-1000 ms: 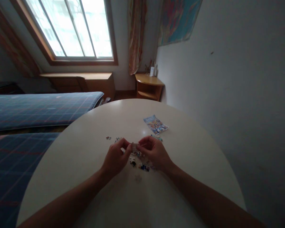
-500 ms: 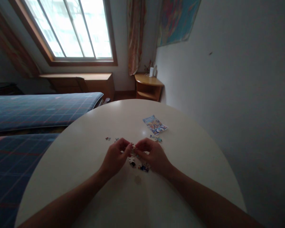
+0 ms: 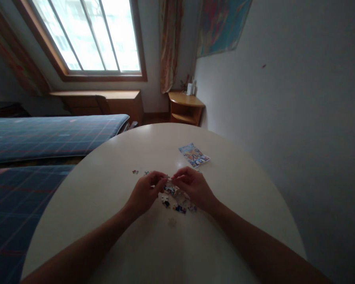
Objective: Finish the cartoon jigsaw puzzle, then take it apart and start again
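Note:
My left hand point(image 3: 144, 193) and my right hand point(image 3: 193, 186) meet at the middle of the round white table point(image 3: 112, 197). Both are closed in a pinch, fingertips nearly touching, around small jigsaw pieces point(image 3: 168, 181) held just above the tabletop. Under and between the hands lies a loose cluster of puzzle pieces point(image 3: 177, 203), partly hidden by my right hand. One pale piece point(image 3: 172, 222) lies face down nearer to me. A colourful picture sheet point(image 3: 194, 154) lies beyond my right hand.
Two stray pieces point(image 3: 140, 172) sit left of the hands. A bed with a blue checked cover point(image 3: 47, 136) runs along the table's left. A wooden corner shelf point(image 3: 185, 106) and a window stand at the back, and a plain wall closes the right side.
The hands have stayed together over the pieces. They dipped toward the table half a second ago and now sit slightly higher, fingertips still pinched together.

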Available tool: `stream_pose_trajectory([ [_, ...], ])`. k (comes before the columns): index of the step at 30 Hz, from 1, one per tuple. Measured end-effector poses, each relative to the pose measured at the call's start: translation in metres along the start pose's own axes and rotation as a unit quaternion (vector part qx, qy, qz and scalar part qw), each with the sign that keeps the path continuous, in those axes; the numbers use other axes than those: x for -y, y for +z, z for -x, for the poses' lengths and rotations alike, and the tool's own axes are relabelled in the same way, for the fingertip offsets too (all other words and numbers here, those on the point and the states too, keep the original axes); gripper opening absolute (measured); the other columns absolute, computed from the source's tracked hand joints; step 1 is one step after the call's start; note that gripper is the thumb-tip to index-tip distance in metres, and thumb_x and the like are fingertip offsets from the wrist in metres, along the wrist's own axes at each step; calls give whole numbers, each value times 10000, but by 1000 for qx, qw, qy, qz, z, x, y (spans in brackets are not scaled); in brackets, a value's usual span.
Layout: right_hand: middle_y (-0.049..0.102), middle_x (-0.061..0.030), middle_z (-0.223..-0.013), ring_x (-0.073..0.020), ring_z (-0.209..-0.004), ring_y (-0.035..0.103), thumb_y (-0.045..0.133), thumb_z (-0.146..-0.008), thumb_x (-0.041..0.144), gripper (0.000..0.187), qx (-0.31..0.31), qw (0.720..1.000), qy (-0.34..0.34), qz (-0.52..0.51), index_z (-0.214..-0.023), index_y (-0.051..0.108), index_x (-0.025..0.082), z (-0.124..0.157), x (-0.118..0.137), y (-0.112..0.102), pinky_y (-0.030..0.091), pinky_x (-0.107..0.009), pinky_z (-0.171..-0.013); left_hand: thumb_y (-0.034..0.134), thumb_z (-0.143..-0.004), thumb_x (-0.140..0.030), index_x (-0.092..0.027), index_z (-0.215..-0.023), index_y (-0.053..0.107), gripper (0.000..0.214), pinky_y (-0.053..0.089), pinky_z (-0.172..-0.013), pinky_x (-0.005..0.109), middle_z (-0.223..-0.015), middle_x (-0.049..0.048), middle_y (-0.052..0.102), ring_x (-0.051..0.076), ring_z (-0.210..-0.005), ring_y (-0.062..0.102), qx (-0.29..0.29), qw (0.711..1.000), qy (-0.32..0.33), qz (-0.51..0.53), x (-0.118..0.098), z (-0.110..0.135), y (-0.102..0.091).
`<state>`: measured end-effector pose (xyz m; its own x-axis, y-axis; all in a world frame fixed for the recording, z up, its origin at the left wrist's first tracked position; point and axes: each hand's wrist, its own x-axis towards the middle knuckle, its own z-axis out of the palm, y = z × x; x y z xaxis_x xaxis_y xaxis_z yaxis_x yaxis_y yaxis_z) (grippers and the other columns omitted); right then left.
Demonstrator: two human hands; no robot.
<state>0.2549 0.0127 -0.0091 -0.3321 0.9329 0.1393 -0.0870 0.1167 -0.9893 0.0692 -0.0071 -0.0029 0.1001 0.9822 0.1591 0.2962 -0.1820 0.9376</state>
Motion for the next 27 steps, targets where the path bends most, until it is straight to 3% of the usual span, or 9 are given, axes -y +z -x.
stream_pose_trajectory([
  [7,744,-33,-813,-162,-739,708,748,-788,346,208,44,997,-20,64,-895,663,189,5,7,0,533,-273,-654,600,-886,-316,-183,-900,687,160,515,-612,227,-787,17,736,132,-659,671,-40,988,86,-121,4,2,-5],
  [12,737,-25,-756,-152,-652,691,717,-807,334,180,-17,994,2,106,-899,665,188,0,5,-6,504,-244,-566,604,-898,-326,-221,-952,707,158,519,-678,289,-831,5,752,172,-703,682,-96,961,75,-250,6,-5,-19],
  [14,747,-36,-820,-157,-696,703,686,-834,312,155,-32,990,-5,139,-926,670,188,-4,2,-11,523,-257,-608,592,-908,-321,-234,-940,714,153,524,-716,327,-863,12,750,211,-790,685,-99,941,73,-315,9,-8,-25],
  [17,749,-59,-968,-171,-831,712,608,-890,258,159,-25,974,-24,222,-1012,687,196,-7,1,-22,544,-301,-741,570,-922,-294,-231,-898,721,165,528,-818,391,-941,32,747,254,-923,662,-69,914,109,-384,15,-12,-30],
  [19,742,-65,-1009,-186,-899,694,599,-902,249,175,-8,949,-50,312,-1031,707,204,-7,6,-28,527,-338,-818,576,-916,-277,-218,-936,720,157,519,-880,431,-1023,51,739,273,-978,643,-60,901,125,-411,18,-13,-31],
  [22,729,-69,-1041,-229,-1023,636,744,-815,339,218,84,899,-96,419,-1000,743,223,-3,15,-33,448,-396,-958,582,-904,-240,-191,-1087,683,215,502,-926,459,-1125,85,707,282,-1043,617,-63,890,156,-424,19,-11,-28],
  [24,721,-70,-1041,-246,-1066,604,809,-750,364,252,141,873,-109,454,-959,758,232,0,18,-32,418,-395,-977,588,-903,-230,-197,-1127,661,238,482,-949,453,-1140,82,696,267,-1066,602,-21,887,209,-411,18,-8,-23],
  [27,726,-53,-916,-217,-966,620,769,-794,299,104,163,859,-108,473,-857,757,216,2,17,-28,427,-345,-911,638,-882,-242,-228,-1105,667,225,446,-983,436,-1125,56,697,248,-1090,585,77,881,268,-382,17,-3,-16],
])
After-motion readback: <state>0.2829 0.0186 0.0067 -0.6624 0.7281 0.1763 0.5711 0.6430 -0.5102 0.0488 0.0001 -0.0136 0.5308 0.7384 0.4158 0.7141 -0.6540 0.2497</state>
